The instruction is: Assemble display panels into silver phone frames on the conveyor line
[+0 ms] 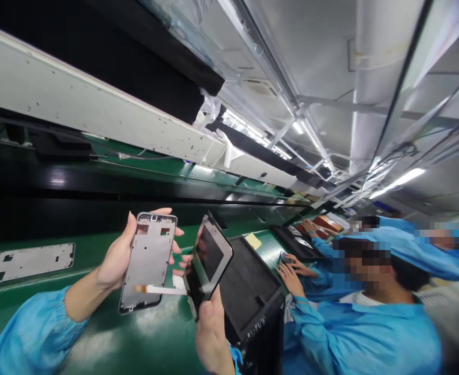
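My left hand (114, 260) is wrapped round a grey metal phone frame (148, 265), thumb along its left edge and fingertips past its right edge. The frame is upright and faces me, with small cutouts near its top. In my right hand (212, 328) is a phone screen panel (211, 252), dark in the middle with a pale border, tilted and seen at an angle. A thin white flex cable (167, 290) with a brownish end reaches from the panel across the frame's lower part. Whether the cable touches the frame I cannot tell.
Another phone frame (30, 261) lies on the green bench (108, 344) at left. A black tray (249, 286) stands right of my hands, with a yellow note (253, 240) by its far edge. Close on the right, a co-worker in a blue smock (366, 333) handles a phone.
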`<action>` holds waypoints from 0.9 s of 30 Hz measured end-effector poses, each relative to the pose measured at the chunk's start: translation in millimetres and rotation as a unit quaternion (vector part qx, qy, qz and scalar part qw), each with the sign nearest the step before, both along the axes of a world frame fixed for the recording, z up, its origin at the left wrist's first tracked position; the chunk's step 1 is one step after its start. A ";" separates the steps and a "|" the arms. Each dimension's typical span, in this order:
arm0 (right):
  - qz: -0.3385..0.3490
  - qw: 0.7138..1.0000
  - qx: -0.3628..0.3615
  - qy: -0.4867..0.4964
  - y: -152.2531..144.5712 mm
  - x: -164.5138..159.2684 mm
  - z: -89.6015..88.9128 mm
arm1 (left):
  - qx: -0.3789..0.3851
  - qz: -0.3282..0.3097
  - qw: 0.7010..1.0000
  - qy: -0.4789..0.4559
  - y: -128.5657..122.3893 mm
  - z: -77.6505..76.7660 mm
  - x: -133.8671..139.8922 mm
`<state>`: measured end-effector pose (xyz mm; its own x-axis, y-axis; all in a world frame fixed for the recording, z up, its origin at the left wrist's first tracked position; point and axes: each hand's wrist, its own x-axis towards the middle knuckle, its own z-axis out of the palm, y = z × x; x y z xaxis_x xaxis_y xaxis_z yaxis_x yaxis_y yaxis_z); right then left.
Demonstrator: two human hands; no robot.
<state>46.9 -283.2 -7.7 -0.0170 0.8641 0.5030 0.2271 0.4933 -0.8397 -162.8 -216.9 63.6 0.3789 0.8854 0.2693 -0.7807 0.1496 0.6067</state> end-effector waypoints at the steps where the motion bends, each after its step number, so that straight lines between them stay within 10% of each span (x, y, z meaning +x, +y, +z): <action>1: -0.009 0.999 0.029 -0.017 -0.2 1.3 0.6 | 0.008 0.016 1.000 0.005 0.7 -0.2 -0.7; 27: 0.067 0.972 0.106 -0.198 12.8 12.2 24.6 | 0.098 0.129 0.974 0.158 19.7 5.9 -22.6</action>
